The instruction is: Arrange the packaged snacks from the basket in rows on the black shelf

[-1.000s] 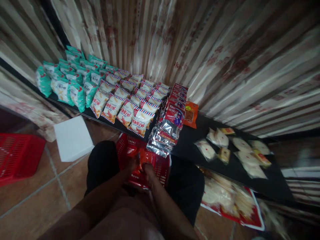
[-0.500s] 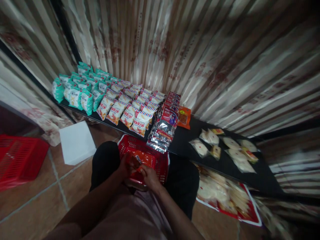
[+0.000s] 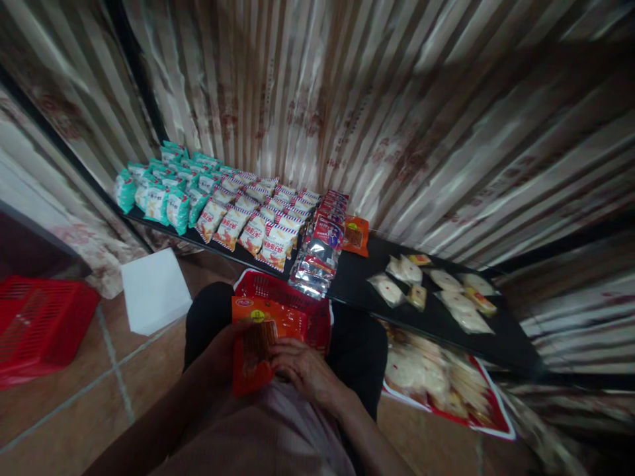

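An orange snack packet (image 3: 254,354) with a clear window, brown strips showing through it, is held upright over my lap. My left hand (image 3: 229,344) grips its left edge, the fingers partly hidden behind it. At its right edge rests my right hand (image 3: 300,367), fingers bent over the border and thumb side low. Behind the packet, a red basket (image 3: 325,330) sits between my knees with more orange packaging (image 3: 292,322) inside. Another orange packet (image 3: 356,236) lies on the black shelf (image 3: 357,277), beside a row of dark red and silver packets (image 3: 321,248).
White-and-orange snack bags (image 3: 253,231) and teal bags (image 3: 156,201) stand in rows on the left of the shelf. Round pale items in clear wrap (image 3: 389,291) lie at the right. A filled red-and-white basket (image 3: 496,413), a red crate (image 3: 44,324) and a white box (image 3: 155,291) are below.
The orange packet has come up out of the basket toward me and now stands upright. My right hand has shifted down to its side edge. The view has turned slightly.
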The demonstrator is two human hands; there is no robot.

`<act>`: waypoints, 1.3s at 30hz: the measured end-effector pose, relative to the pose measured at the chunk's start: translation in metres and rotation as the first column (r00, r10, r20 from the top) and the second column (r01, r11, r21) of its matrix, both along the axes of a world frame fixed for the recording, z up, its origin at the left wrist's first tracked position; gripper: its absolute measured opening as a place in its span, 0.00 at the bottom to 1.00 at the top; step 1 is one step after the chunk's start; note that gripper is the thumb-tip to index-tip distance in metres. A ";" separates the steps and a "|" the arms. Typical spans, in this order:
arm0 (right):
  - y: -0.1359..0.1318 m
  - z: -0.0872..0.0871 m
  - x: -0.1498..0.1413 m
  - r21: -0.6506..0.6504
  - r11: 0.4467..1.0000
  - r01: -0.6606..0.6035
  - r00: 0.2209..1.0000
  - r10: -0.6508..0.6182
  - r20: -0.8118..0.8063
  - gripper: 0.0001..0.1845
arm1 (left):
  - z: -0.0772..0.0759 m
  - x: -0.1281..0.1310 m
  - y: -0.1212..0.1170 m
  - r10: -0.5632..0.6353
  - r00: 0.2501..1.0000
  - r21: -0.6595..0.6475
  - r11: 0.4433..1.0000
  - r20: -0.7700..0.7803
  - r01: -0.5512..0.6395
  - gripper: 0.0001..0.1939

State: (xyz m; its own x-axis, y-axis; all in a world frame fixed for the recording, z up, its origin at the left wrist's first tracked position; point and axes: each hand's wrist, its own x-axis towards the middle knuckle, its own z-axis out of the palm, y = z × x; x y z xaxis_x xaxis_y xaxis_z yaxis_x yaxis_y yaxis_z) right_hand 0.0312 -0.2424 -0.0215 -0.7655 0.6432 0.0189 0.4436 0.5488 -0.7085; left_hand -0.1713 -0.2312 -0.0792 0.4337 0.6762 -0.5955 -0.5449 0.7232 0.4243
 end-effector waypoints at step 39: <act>0.018 0.011 0.093 -0.689 0.392 0.610 0.178 -0.914 -0.364 0.20 | 0.085 0.127 0.053 -0.219 0.969 0.334 0.927 0.115 0.169 0.22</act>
State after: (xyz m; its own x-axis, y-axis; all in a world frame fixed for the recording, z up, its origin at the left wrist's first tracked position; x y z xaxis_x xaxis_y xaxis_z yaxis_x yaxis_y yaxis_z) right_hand 0.1243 -0.2247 -0.0109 0.2710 0.9504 -0.1526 -0.1337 -0.1199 -0.9837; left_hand -0.0439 -0.1784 0.0053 0.6419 0.7134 -0.2810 -0.4819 0.6604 0.5759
